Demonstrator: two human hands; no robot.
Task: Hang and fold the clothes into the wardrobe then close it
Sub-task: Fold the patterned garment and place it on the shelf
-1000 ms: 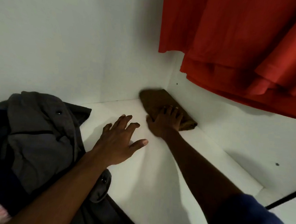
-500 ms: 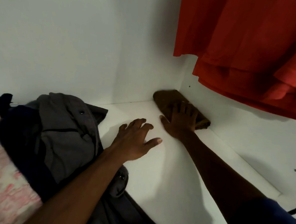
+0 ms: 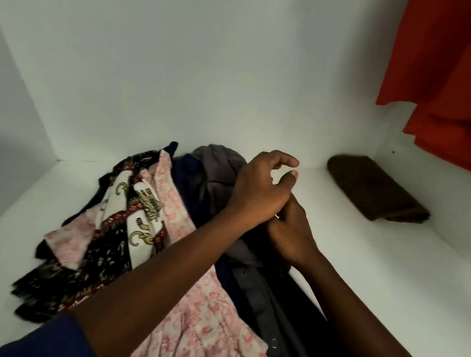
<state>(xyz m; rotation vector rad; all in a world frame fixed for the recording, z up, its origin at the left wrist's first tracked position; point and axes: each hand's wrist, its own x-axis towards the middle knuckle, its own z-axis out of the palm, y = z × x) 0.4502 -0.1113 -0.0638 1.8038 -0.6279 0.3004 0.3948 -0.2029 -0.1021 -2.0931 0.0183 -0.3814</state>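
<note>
A person's left hand (image 3: 258,190) hovers over an unfolded pile of clothes (image 3: 132,227) on the white wardrobe shelf (image 3: 388,270), fingers loosely curled, thumb and forefinger apart, pinching nothing. The right hand (image 3: 291,231) lies beneath it at the pile's right edge, against a grey garment (image 3: 215,174); its fingers are hidden, so I cannot tell their grip. Well right of the pile lies a folded brown cloth (image 3: 374,192); a red garment (image 3: 450,81) hangs higher, further right.

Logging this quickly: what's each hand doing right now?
Left hand: open, fingers loosely curled, holding nothing.
Right hand: cannot tell; its fingers are hidden behind the left hand, by the crumpled grey fabric garment.
</note>
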